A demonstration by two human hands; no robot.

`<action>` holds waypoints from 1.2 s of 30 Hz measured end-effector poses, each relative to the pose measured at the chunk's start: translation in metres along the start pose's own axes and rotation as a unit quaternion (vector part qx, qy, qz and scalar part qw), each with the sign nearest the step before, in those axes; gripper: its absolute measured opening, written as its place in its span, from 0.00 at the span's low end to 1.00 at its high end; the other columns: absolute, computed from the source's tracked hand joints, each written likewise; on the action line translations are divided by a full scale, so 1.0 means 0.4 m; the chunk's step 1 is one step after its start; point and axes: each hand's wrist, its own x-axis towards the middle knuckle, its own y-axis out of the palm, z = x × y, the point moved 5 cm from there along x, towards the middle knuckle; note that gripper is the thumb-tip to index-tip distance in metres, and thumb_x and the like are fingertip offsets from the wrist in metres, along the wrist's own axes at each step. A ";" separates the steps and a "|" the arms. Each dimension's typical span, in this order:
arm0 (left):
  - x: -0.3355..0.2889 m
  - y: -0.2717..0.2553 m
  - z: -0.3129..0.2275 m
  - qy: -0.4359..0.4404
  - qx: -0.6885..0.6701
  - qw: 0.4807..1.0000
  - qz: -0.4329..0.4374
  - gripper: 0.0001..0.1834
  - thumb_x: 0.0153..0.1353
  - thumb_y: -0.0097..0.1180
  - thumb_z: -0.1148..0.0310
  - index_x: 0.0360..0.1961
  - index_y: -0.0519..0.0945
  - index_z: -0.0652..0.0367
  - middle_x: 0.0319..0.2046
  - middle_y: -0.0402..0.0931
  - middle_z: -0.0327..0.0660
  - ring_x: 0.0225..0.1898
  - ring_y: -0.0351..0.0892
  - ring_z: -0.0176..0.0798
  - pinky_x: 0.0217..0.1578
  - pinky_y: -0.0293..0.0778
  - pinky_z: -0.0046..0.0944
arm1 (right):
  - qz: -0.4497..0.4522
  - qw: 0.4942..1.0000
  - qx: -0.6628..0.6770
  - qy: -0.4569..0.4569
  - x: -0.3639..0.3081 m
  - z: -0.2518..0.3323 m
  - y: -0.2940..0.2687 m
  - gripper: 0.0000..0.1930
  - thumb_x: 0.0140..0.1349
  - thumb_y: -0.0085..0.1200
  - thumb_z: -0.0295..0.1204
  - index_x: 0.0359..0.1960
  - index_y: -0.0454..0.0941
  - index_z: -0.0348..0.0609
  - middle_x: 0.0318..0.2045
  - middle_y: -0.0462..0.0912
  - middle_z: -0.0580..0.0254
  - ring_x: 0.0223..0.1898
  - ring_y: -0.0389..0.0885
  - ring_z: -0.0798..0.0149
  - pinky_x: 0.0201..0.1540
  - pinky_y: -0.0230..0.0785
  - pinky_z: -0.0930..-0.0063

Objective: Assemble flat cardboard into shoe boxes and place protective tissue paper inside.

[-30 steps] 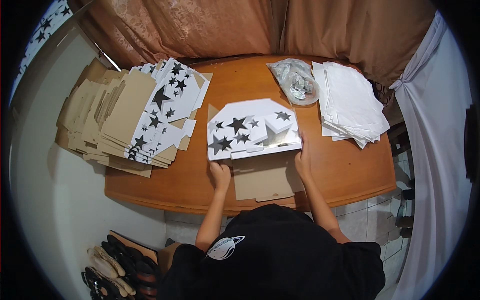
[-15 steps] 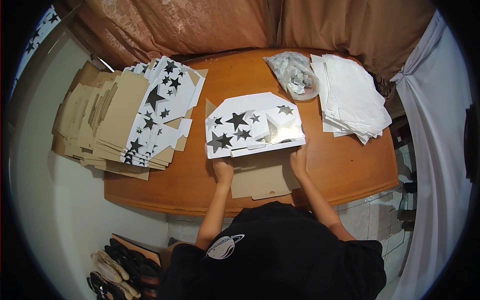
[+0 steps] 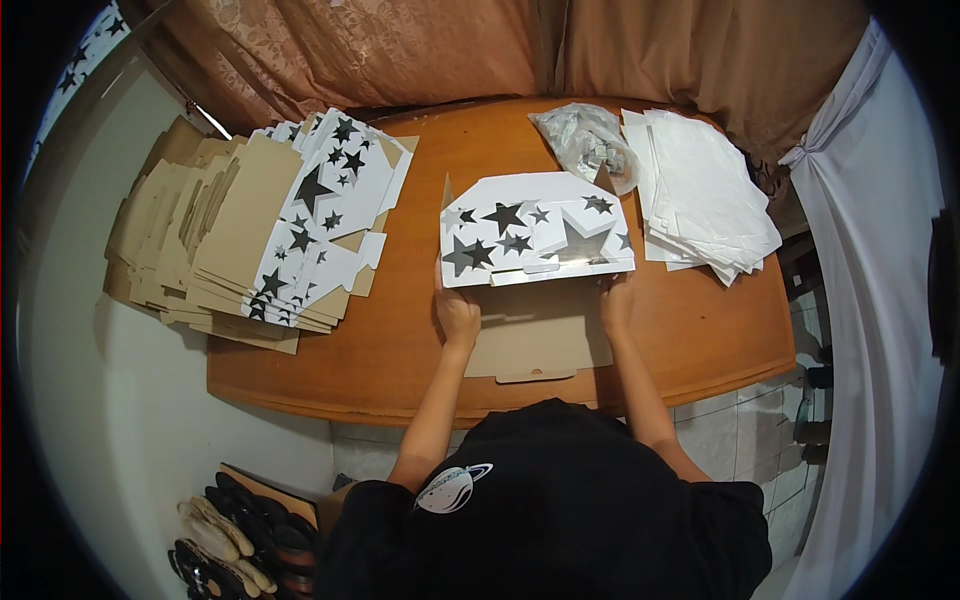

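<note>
Box [image 3: 538,232] has shifted right and away from the body since half a second ago; both hands went with it. Brown flap now pokes up at its far-right corner too, matching the left one.

Near to far: black shirt [image 3: 550,490] at the bottom, forearms reaching forward from it. Shoes [image 3: 225,530] on the floor, lower left. Brown cardboard panel [image 3: 540,335] lies on the table [image 3: 700,335] between the wrists, small tab toward the body. Can't tell if it's joined to the box.

Left hand [image 3: 459,318] curled closed on the box's near-left corner; right hand [image 3: 616,303] same at near-right. Fingertips mostly hidden underneath, so exact grip unclear.

Key relation: box is straight ahead of both hands, long axis left-right, right end slightly farther out. Neither hand clearly nearer; one per end. Star print faces up.

Beyond: cardboard stack [image 3: 225,240] well left, paper pile [image 3: 705,195] to the right, plastic bag [image 3: 580,140] just behind the box's right end. Brown curtain [image 3: 450,50] at the back.
</note>
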 end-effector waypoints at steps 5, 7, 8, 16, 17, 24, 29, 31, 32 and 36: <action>-0.016 -0.053 -0.021 0.066 -0.100 0.993 0.020 0.29 0.60 0.39 0.73 0.62 0.51 0.69 0.61 0.53 0.59 0.61 0.55 0.57 0.60 0.53 0.44 | 0.087 0.964 0.231 0.095 0.001 -0.028 -0.013 0.28 0.55 0.53 0.21 0.58 0.56 0.39 0.45 0.70 0.52 0.43 0.74 0.56 0.42 0.68 0.61; 0.006 -0.066 -0.040 0.054 -0.074 0.995 0.048 0.27 0.62 0.34 0.74 0.62 0.51 0.69 0.60 0.55 0.59 0.61 0.57 0.56 0.58 0.56 0.42 | 0.138 0.888 0.437 0.031 0.009 0.000 -0.028 0.29 0.54 0.55 0.21 0.58 0.58 0.37 0.47 0.70 0.54 0.49 0.71 0.60 0.48 0.66 0.64; 0.006 -0.074 -0.047 0.008 -0.123 0.991 0.052 0.26 0.62 0.35 0.75 0.62 0.54 0.67 0.60 0.57 0.56 0.60 0.59 0.54 0.57 0.58 0.41 | 0.136 0.888 0.437 0.032 0.014 -0.005 -0.049 0.29 0.54 0.55 0.21 0.58 0.58 0.37 0.47 0.70 0.54 0.49 0.71 0.60 0.48 0.66 0.64; 0.040 -0.098 0.001 0.007 -0.112 0.993 0.030 0.17 0.54 0.51 0.82 0.47 0.72 0.65 0.48 0.73 0.50 0.44 0.77 0.44 0.41 0.74 0.34 | 0.141 0.893 0.426 -0.030 0.074 0.034 -0.127 0.27 0.63 0.48 0.34 0.62 0.57 0.40 0.54 0.68 0.56 0.55 0.66 0.64 0.56 0.58 0.70; 0.045 -0.102 -0.015 0.031 -0.066 0.997 0.012 0.15 0.53 0.53 0.83 0.44 0.73 0.67 0.44 0.76 0.48 0.40 0.79 0.42 0.38 0.76 0.33 | 0.139 0.894 0.426 -0.029 0.072 0.037 -0.131 0.27 0.63 0.48 0.34 0.62 0.57 0.40 0.54 0.68 0.56 0.55 0.66 0.64 0.56 0.58 0.70; 0.040 -0.110 -0.021 -0.068 -0.082 0.994 0.028 0.15 0.52 0.56 0.81 0.43 0.74 0.67 0.40 0.77 0.47 0.41 0.78 0.38 0.39 0.75 0.34 | 0.135 0.907 0.399 0.007 0.063 0.070 -0.123 0.25 0.64 0.47 0.31 0.62 0.58 0.40 0.52 0.70 0.56 0.51 0.69 0.67 0.50 0.63 0.75; 0.051 -0.136 -0.013 0.033 -0.104 0.987 0.115 0.21 0.52 0.62 0.72 0.46 0.72 0.69 0.40 0.77 0.46 0.42 0.77 0.35 0.42 0.73 0.34 | 0.110 0.915 0.386 -0.034 0.065 0.102 -0.140 0.24 0.63 0.48 0.29 0.61 0.60 0.41 0.55 0.69 0.56 0.53 0.69 0.64 0.50 0.64 0.75; 0.059 -0.147 -0.001 0.008 -0.170 0.978 0.124 0.21 0.52 0.63 0.71 0.45 0.72 0.69 0.39 0.77 0.46 0.41 0.77 0.34 0.41 0.73 0.33 | 0.158 0.938 0.299 -0.072 0.068 0.098 -0.138 0.24 0.61 0.49 0.28 0.60 0.62 0.42 0.57 0.67 0.56 0.55 0.68 0.61 0.53 0.64 0.72; 0.062 -0.145 0.005 -0.018 -0.235 0.963 0.133 0.21 0.52 0.63 0.70 0.45 0.73 0.69 0.38 0.77 0.45 0.40 0.77 0.34 0.41 0.73 0.33 | 0.158 0.938 0.299 -0.072 0.071 0.094 -0.140 0.24 0.61 0.49 0.28 0.60 0.62 0.42 0.57 0.67 0.56 0.55 0.68 0.61 0.53 0.64 0.72; 0.071 -0.140 0.020 -0.119 -0.225 0.958 0.133 0.19 0.54 0.62 0.68 0.43 0.74 0.68 0.35 0.77 0.41 0.38 0.75 0.29 0.37 0.72 0.28 | 0.204 0.932 0.294 -0.062 0.083 0.119 -0.159 0.24 0.59 0.53 0.27 0.58 0.65 0.44 0.55 0.68 0.56 0.55 0.68 0.59 0.54 0.65 0.69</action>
